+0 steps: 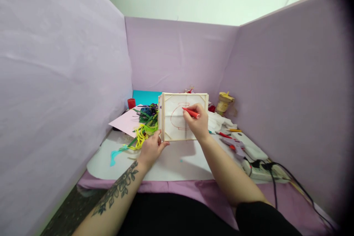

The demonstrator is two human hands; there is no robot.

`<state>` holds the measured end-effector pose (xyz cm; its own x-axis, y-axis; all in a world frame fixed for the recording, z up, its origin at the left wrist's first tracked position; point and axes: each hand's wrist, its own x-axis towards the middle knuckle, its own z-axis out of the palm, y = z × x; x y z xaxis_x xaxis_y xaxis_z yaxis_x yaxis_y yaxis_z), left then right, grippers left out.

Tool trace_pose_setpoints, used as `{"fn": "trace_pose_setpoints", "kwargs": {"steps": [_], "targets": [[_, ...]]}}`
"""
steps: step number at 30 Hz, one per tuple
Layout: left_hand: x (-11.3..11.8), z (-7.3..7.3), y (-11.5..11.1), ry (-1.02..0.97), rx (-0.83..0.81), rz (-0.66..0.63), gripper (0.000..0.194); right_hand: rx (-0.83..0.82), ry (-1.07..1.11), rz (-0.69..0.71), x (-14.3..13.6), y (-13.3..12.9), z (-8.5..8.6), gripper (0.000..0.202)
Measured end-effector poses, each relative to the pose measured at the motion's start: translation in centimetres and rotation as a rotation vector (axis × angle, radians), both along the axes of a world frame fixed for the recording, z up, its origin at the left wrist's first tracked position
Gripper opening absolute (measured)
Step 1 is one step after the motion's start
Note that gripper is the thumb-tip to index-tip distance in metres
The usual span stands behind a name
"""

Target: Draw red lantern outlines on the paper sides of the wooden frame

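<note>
A small framed canvas (170,102) is held up over the table, its wooden-framed back facing me. Red lines on the white inside trace a rounded, pot-like outline with short bars at top and bottom. My left hand (151,149) grips the lower left corner, thumb at the bottom edge. In my right hand (200,123) a red marker (193,113) is pinched, its tip at the canvas near the upper part of the outline. That hand covers the right side of the drawing. The fingers of my left hand behind the frame are partly hidden.
Green and yellow paper strips (142,132) lie left of the canvas, by a pink sheet (125,121) and a red roll (131,103). At right are a glue gun (235,145), a power strip (258,169) with cables, and a yellow container (224,104). Lilac partitions (179,55) enclose the table.
</note>
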<state>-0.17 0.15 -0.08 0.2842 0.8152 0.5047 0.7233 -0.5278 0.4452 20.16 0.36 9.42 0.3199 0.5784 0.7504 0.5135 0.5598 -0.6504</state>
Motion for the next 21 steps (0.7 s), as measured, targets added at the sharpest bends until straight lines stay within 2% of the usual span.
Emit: {"fn": "trace_pose_setpoints", "kwargs": {"steps": [21], "targets": [[-0.09,-0.05,-0.10,-0.016,-0.017,-0.020,0.047,-0.002,-0.008,-0.021,-0.40,0.36,-0.13,0.010]]}}
